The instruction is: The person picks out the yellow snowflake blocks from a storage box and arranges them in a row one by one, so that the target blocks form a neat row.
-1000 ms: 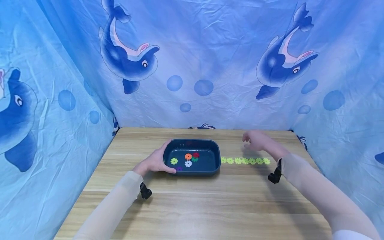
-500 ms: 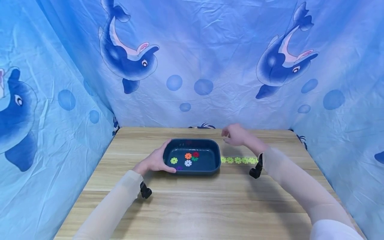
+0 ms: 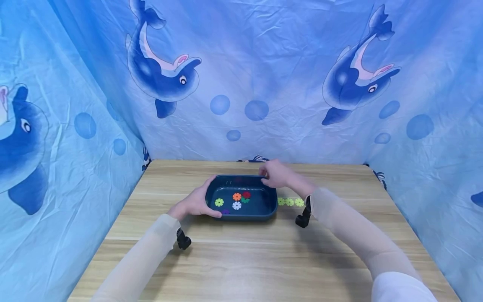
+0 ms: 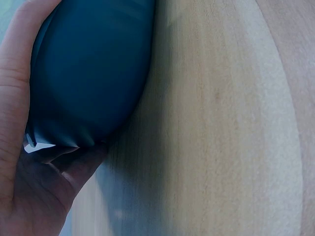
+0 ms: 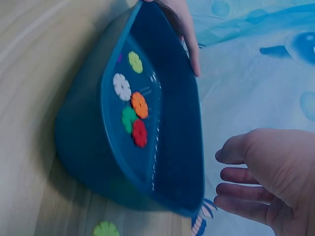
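Note:
My left hand (image 3: 195,202) grips the left end of a dark blue plastic basin (image 3: 247,217), thumb along the near side and fingers round the far side. In the left wrist view the hand (image 4: 39,191) spans the basin's end wall (image 4: 93,69). Inside lie flower-shaped plastic discs: yellow-green (image 3: 219,202), orange (image 3: 237,196), red (image 3: 246,195), green (image 3: 245,200), white (image 3: 236,205) and a partly hidden purple one (image 3: 225,212). Over the basin's far right corner hovers my right hand (image 3: 278,175). Its fingers are loosely bent, with nothing between them, apart from the rim in the right wrist view.
To the right of the basin, a row of yellow-green flower discs (image 3: 289,202) lies on the wooden table (image 3: 241,260); my right forearm hides part of it. A blue dolphin-print curtain (image 3: 241,75) hangs behind the table and along both sides.
My right hand has moved left from above the row of discs to the basin's far right corner. The left hand, the basin and its discs stay in place.

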Available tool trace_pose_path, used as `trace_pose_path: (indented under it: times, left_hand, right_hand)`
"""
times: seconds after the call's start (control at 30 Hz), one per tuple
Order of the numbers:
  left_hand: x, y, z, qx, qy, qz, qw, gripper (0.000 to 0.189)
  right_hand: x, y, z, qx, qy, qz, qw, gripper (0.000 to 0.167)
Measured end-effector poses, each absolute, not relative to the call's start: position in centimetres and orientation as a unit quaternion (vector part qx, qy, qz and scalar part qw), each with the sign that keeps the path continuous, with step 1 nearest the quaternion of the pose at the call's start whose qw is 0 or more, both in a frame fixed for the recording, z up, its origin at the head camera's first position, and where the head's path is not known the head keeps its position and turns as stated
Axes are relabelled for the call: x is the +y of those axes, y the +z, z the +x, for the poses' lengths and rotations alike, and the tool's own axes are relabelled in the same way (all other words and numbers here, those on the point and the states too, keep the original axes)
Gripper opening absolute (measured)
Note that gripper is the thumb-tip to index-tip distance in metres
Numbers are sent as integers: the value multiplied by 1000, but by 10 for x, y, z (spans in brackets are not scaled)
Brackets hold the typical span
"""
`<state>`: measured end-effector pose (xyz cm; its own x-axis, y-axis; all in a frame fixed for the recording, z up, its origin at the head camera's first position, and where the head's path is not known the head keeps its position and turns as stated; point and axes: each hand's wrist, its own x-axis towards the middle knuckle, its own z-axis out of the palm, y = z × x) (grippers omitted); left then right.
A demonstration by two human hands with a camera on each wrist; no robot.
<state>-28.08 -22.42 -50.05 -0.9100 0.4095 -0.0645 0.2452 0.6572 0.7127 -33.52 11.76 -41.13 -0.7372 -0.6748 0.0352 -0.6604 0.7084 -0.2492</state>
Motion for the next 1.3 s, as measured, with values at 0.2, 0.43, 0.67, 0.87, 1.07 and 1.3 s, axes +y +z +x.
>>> trace_pose_path:
  times: [0.2, 0.43, 0.67, 0.87, 1.07, 1.3]
  left_hand:
    - [-225, -498, -281, 905, 368, 184, 109, 148]
    - [-225, -501, -281, 906, 367, 180, 113, 148]
    - [-224, -499, -281, 906, 366, 176, 118, 147]
    - [-224, -499, -281, 902, 375, 179, 119, 146]
    - [-226, -500, -281, 904, 368, 185, 116, 144]
    - [-226, -499, -281, 901, 366, 201, 112, 143]
  right_hand:
    - [97, -416, -335, 914, -122, -385, 25, 15]
    - [79, -428, -335, 917, -126, -376, 37, 19]
    - [59, -433, -330, 912, -135, -385, 46, 20]
    - [42, -435, -328, 906, -145, -394, 47, 18]
    - [23, -440, -326, 899, -160, -401, 70, 19]
    - [3, -447, -322, 896, -150, -408, 93, 25]
